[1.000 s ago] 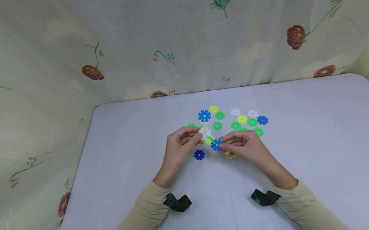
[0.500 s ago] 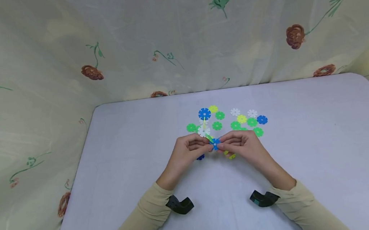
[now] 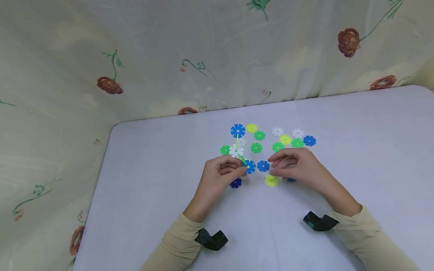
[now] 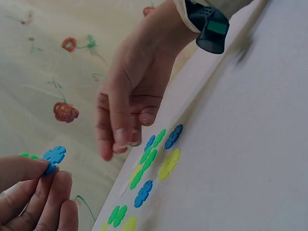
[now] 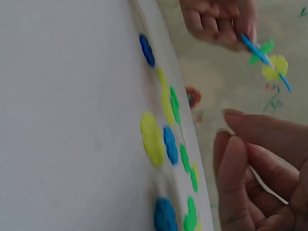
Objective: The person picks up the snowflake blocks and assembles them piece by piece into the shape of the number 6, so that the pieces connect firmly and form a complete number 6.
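Note:
My left hand [image 3: 223, 171] pinches a blue snowflake disc [image 3: 249, 167] between thumb and fingertips. That disc is the near end of a raised chain of slotted plastic discs. Beyond it come a green disc seen nearly edge-on, a white disc [image 3: 235, 151], a thin yellow disc and a blue disc [image 3: 238, 131] at the far end. In the right wrist view the chain's yellow disc [image 5: 275, 67] shows its face. My right hand [image 3: 299, 165] hovers to the right, fingers loosely bent, nothing between thumb and fingertips. Closest to it lies a loose blue disc [image 3: 263, 166].
Loose discs lie about on the white table [image 3: 160, 191]: a yellow one [image 3: 271, 181] between the hands, a dark blue one [image 3: 235, 183] by the left fingers. Several green, white and yellow discs spread behind. A floral curtain [image 3: 210, 46] hangs beyond the table's far edge.
Both hands gripped the chain's near blue disc half a second ago. My right hand has since let go and moved right; the chain stays in my left hand, its far end slightly farther away.

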`<state>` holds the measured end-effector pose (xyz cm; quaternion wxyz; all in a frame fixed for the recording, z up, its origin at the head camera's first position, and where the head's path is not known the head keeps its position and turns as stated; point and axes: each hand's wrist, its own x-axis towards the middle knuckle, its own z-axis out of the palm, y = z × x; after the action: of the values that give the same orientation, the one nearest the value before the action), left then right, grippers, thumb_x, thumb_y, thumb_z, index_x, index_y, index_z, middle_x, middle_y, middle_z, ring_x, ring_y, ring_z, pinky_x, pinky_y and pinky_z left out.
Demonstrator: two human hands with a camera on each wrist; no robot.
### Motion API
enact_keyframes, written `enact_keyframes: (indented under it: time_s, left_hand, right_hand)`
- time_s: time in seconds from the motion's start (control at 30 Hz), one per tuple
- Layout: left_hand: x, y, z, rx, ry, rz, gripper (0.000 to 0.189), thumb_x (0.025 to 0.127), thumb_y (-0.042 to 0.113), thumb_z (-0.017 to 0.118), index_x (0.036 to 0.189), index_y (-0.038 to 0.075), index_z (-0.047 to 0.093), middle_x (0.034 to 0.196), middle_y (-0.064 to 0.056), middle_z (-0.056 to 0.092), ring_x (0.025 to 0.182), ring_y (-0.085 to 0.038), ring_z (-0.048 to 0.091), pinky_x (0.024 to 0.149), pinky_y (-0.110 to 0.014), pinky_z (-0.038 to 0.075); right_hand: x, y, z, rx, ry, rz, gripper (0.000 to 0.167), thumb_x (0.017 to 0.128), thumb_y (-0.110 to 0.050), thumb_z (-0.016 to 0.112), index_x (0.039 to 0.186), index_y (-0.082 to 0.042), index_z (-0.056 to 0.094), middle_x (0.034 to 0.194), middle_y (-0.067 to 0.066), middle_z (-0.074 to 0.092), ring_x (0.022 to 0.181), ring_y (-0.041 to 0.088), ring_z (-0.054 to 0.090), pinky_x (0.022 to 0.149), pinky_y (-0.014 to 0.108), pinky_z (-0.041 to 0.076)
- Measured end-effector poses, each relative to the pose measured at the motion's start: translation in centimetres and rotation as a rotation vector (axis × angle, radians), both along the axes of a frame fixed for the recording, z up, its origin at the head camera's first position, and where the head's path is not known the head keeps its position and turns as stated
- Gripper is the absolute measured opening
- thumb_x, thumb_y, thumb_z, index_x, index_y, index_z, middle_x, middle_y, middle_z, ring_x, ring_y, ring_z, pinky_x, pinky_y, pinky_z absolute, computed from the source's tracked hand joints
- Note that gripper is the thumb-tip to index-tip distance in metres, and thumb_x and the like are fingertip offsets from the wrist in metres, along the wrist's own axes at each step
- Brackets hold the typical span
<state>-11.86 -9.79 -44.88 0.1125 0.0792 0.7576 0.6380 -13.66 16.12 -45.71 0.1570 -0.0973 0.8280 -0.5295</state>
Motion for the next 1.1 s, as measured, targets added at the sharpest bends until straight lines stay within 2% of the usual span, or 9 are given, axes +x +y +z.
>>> enact_keyframes:
  time_s: [0.13, 0.3, 0.47, 0.53, 0.67, 0.8, 1.1]
  left_hand:
    - [-0.1, -0.1, 0.0, 0.011, 0.000, 0.007, 0.016, 0.094, 0.011, 0.075, 0.104, -0.001, 0.073, 0.101, -0.016, 0.076, 0.085, -0.009, 0.073, 0.087, -0.040, 0.063]
    - [-0.1, -0.3, 0.0, 0.014, -0.009, 0.019, 0.015, 0.093, 0.011, 0.076, 0.104, 0.000, 0.073, 0.100, -0.014, 0.076, 0.084, -0.008, 0.073, 0.084, -0.031, 0.062]
    - [-0.2, -0.4, 0.0, 0.033, -0.012, 0.017, 0.016, 0.094, 0.012, 0.076, 0.104, 0.000, 0.073, 0.101, -0.014, 0.075, 0.088, -0.017, 0.075, 0.088, -0.041, 0.062]
    - [-0.2, -0.4, -0.1, 0.028, -0.013, 0.017, 0.016, 0.094, 0.012, 0.076, 0.104, 0.000, 0.073, 0.101, -0.015, 0.076, 0.089, -0.019, 0.076, 0.089, -0.046, 0.062]
    - [-0.3, -0.3, -0.1, 0.018, -0.017, 0.015, 0.015, 0.094, 0.012, 0.076, 0.104, 0.001, 0.074, 0.101, -0.015, 0.076, 0.088, -0.015, 0.075, 0.089, -0.044, 0.062]
    - [-0.2, -0.3, 0.0, 0.033, -0.025, 0.014, 0.016, 0.094, 0.011, 0.075, 0.106, 0.001, 0.073, 0.103, -0.014, 0.075, 0.087, -0.011, 0.073, 0.092, -0.048, 0.061]
    - [0.0, -0.2, 0.1, 0.057, -0.047, 0.027, 0.015, 0.094, 0.010, 0.075, 0.106, 0.001, 0.073, 0.102, -0.012, 0.074, 0.087, -0.012, 0.073, 0.093, -0.050, 0.060]
  right_hand:
    - [-0.5, 1.0, 0.2, 0.132, 0.021, 0.014, 0.034, 0.087, -0.017, 0.084, 0.116, -0.002, 0.074, 0.109, 0.016, 0.075, 0.080, 0.011, 0.069, 0.067, 0.023, 0.059]
    - [-1.0, 1.6, 0.5, 0.299, 0.074, 0.046, 0.030, 0.084, -0.015, 0.086, 0.111, -0.006, 0.076, 0.099, 0.009, 0.075, 0.081, 0.015, 0.063, 0.066, 0.023, 0.051]
    - [-1.1, 2.2, 0.6, 0.399, 0.092, 0.079, 0.031, 0.083, -0.014, 0.086, 0.110, -0.005, 0.076, 0.099, 0.010, 0.074, 0.080, 0.016, 0.061, 0.070, 0.026, 0.049]
    - [-1.0, 2.5, 0.5, 0.421, 0.095, 0.087, 0.032, 0.083, -0.015, 0.086, 0.111, -0.003, 0.076, 0.100, 0.010, 0.073, 0.080, 0.016, 0.060, 0.070, 0.027, 0.049]
    - [-0.8, 3.1, 0.2, 0.437, 0.087, 0.094, 0.034, 0.082, -0.017, 0.087, 0.110, -0.003, 0.075, 0.095, 0.009, 0.070, 0.079, 0.017, 0.058, 0.072, 0.029, 0.048]
    - [-0.8, 3.2, 0.1, 0.422, 0.087, 0.105, 0.029, 0.082, -0.019, 0.087, 0.105, -0.003, 0.076, 0.090, 0.007, 0.068, 0.079, 0.016, 0.058, 0.070, 0.028, 0.048]
    - [-0.7, 3.4, 0.2, 0.404, 0.086, 0.137, 0.024, 0.082, -0.018, 0.088, 0.097, -0.005, 0.074, 0.089, 0.005, 0.069, 0.079, 0.014, 0.058, 0.068, 0.024, 0.048]
